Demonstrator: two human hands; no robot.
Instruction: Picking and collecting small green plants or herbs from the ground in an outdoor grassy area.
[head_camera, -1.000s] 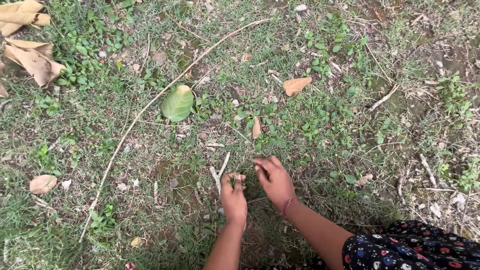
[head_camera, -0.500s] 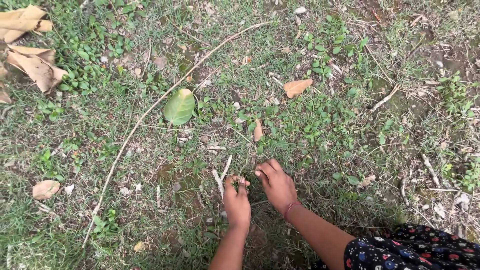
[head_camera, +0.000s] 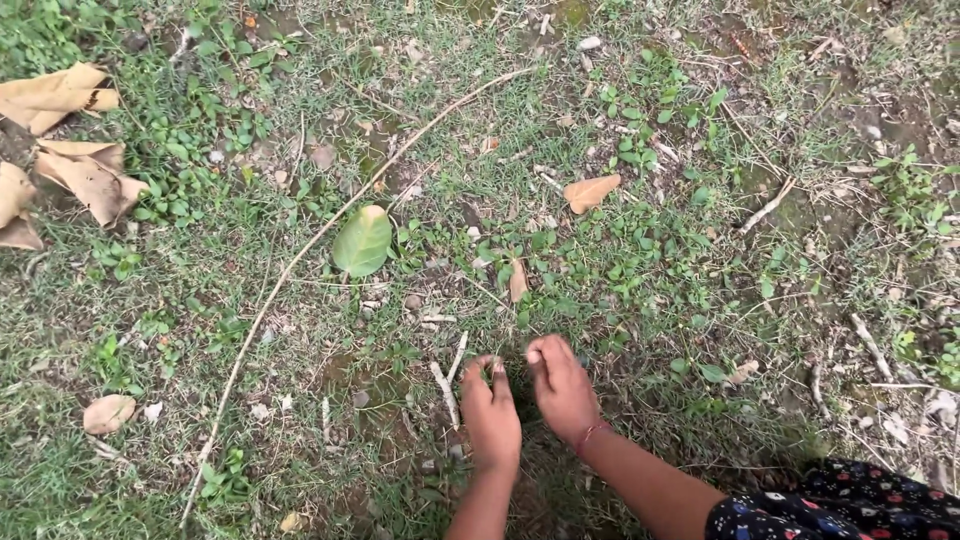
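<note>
Both hands work low on the grass (head_camera: 640, 330), near the bottom middle of the view. The left hand (head_camera: 492, 410) has its grip pinched narrow on a small tuft of grass (head_camera: 497, 371) right at the ground, fingers curled tight around it. The right hand (head_camera: 562, 385) sits just beside it, fingers curled inward over the same patch; whether it actually holds blades cannot be told (the fingertips hide in the turf).

The tuft looks light, soft and limp, and thin blades of this kind would likely tear if taken by their tips, so the firmest hold is low, at the base by the soil.

Just left of the left hand lie two short pale twigs (head_camera: 447, 378). Farther off are a green leaf (head_camera: 363, 241), a brown dry leaf (head_camera: 590, 192), and a long thin stick (head_camera: 300, 262) curving across the ground.
</note>
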